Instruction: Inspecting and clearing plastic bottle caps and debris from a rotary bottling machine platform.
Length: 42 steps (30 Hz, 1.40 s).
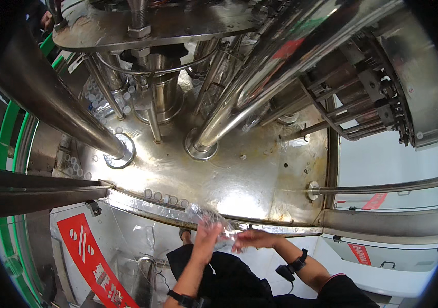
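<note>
- Head view, lower centre: clear plastic item [198,211], crumpled and glossy, one piece; bottle or film, I cannot tell. Its long axis slants from upper left to lower right.
- Position: the item starts at my hands and reaches up and left from them, its far end across the front rim of the metal deck [239,179] in the picture. Whether it touches the rim, I cannot tell.
- My left hand [208,241], the nearer: laid along the item's lower part, fingers curled round it, grasping.
- My right hand [254,239]: just right of the left, fingers bent toward the item's lower right end; pinching or merely touching, I cannot tell.
- Round pale caps [172,200], a short row: on the deck by its front rim, just upper left of the item's far end.
- Metal column [201,149], polished: centre of the frame, standing on the deck, well apart from my hands.
- Red banner [93,262], lower left: large, white characters and slanting marks, bent by the lens; wording not transcribed.
- Red label [360,254], lower right: small, pale characters, on a clear panel; wording not transcribed.
- Clear plastic item, markings: no label or brand that I can make out.
</note>
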{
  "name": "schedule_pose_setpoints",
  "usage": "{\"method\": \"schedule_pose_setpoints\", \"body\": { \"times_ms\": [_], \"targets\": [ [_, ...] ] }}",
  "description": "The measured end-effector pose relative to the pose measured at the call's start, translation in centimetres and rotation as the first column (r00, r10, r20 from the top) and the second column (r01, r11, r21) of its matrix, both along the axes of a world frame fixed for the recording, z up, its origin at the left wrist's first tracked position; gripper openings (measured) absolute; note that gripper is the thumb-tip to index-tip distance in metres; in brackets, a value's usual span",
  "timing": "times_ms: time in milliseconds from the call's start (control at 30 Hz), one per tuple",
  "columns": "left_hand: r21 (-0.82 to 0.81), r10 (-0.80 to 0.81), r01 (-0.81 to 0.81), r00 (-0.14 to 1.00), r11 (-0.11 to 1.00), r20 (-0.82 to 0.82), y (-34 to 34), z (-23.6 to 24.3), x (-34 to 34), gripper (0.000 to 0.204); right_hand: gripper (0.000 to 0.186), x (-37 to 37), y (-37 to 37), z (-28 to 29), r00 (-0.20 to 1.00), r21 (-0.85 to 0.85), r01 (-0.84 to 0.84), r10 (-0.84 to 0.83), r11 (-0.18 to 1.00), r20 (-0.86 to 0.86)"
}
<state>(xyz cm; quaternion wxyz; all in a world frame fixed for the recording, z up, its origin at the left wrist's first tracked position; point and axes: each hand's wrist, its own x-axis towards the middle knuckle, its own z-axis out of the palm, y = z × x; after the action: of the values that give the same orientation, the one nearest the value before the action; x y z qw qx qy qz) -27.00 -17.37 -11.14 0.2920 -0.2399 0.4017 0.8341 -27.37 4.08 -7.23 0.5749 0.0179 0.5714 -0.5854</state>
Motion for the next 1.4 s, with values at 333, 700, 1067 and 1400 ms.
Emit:
{"method": "schedule_pose_setpoints", "body": {
  "times_ms": [333,700,1067,1400],
  "targets": [
    [-0.199,0.758,-0.81,0.387,0.551,0.525,-15.7,-16.6,17.3,0.094,0.035,-0.4,3.8,-3.2,0.881,0.247,0.292,-0.159,0.924,-0.445],
    [-0.592,-0.138,0.038,0.983,0.805,-0.125,-6.9,-11.7,12.0,0.05,0.066,-15.4,-14.8,-11.5,0.136,0.446,-0.247,0.487,0.86,-0.863],
    [-0.719,-0.226,0.184,0.973,0.67,0.038,-8.0,-12.4,19.4,0.047,0.057,-20.8,-24.5,-16.5,0.179,0.436,-0.414,0.541,0.799,-0.822],
    [-0.807,-0.077,-0.156,0.967,0.57,-0.241,-9.8,-2.3,4.3,0.026,0.029,-16.6,-16.7,-8.8,0.886,-0.28,0.343,-0.21,0.897,0.413]
  ]
}}
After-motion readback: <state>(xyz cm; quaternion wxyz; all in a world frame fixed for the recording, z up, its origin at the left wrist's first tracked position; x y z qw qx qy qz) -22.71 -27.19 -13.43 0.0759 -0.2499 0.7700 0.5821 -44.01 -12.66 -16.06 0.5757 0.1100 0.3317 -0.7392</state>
